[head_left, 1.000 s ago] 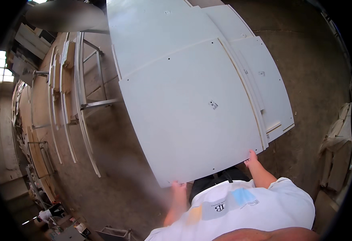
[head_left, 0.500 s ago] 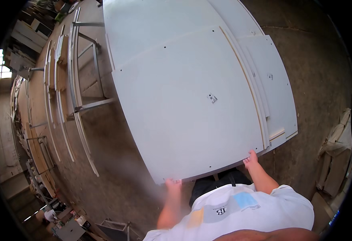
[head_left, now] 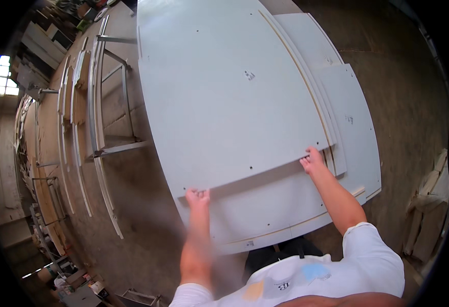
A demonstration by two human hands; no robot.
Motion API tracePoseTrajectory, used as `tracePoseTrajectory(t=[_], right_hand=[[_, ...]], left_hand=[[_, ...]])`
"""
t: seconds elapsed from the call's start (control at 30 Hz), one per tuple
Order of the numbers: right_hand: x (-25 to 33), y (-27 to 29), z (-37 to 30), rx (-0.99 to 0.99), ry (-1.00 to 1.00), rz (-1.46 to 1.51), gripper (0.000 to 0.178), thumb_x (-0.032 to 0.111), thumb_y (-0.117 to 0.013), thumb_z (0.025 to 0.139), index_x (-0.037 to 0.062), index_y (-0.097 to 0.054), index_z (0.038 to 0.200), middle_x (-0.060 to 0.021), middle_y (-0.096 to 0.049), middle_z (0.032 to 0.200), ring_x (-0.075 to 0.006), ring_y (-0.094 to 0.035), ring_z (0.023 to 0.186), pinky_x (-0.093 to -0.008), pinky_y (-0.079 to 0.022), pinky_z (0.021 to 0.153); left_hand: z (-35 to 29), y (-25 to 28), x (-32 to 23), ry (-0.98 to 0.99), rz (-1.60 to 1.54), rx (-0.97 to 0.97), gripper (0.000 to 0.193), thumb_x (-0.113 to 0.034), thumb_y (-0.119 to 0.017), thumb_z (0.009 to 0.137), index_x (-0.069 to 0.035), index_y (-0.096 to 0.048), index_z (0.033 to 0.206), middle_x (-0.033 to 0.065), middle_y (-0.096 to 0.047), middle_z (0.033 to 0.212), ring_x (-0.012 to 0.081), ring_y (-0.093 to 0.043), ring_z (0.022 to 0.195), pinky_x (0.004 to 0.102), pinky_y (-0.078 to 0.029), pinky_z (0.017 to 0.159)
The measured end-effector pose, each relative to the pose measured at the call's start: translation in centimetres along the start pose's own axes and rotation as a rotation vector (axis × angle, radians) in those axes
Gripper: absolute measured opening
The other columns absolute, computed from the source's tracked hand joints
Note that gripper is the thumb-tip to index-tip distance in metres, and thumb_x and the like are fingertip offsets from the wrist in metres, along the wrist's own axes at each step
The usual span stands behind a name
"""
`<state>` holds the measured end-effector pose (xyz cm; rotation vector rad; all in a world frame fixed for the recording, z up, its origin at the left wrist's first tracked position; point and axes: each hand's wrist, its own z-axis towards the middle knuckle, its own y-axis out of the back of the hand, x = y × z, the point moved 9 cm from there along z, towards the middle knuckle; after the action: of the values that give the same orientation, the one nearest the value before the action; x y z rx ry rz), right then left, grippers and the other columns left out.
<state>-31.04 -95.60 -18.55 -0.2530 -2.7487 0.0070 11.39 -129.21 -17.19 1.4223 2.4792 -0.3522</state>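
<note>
Left of us, a metal rack point(head_left: 121, 149); then our left hand point(head_left: 199, 197), wrist hazy, fingers closed on the near edge of a white board point(head_left: 229, 117). It lies over a lower board point(head_left: 245, 217), sides running away, leaning left; its far edge is hard to make out, its long axis unclear. Our right hand point(head_left: 311, 159), arm outstretched, grips the near right corner, thumb on top.

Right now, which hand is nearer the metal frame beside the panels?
Left. The left hand grips the top white panel, right of the metal frame; the right hand grips it farther right.
</note>
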Motion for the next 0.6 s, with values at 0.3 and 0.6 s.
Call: tracePoseTrajectory(t=[0.3, 0.6], right_hand=[[12.4, -22.7, 2.1, 0.686, 0.479, 0.022, 0.074, 0.021, -0.062, 0.094, -0.001, -0.022, 0.153, -0.0133, -0.036, 0.155, -0.0248, -0.029, 0.146, -0.0415, -0.028, 0.117], [1.0, -17.9, -5.8, 0.462, 1.33, -1.626, 0.083, 0.041, -0.072, 0.083, 0.0025, -0.035, 0.146, -0.0198, -0.046, 0.145, -0.0351, -0.049, 0.129, -0.0417, -0.043, 0.105]], left_hand=[[-1.8, -25.0, -5.9, -0.443, -0.049, 0.874, 0.066, -0.004, -0.049, 0.089, 0.0, -0.024, 0.151, 0.0152, -0.046, 0.142, 0.0278, -0.045, 0.132, 0.039, -0.043, 0.107], [-6.3, -24.2, 5.2, -1.398, 2.005, 0.65, 0.069, -0.024, -0.06, 0.09, -0.003, -0.031, 0.15, 0.0188, -0.032, 0.156, 0.0325, -0.03, 0.144, 0.0396, -0.032, 0.115]])
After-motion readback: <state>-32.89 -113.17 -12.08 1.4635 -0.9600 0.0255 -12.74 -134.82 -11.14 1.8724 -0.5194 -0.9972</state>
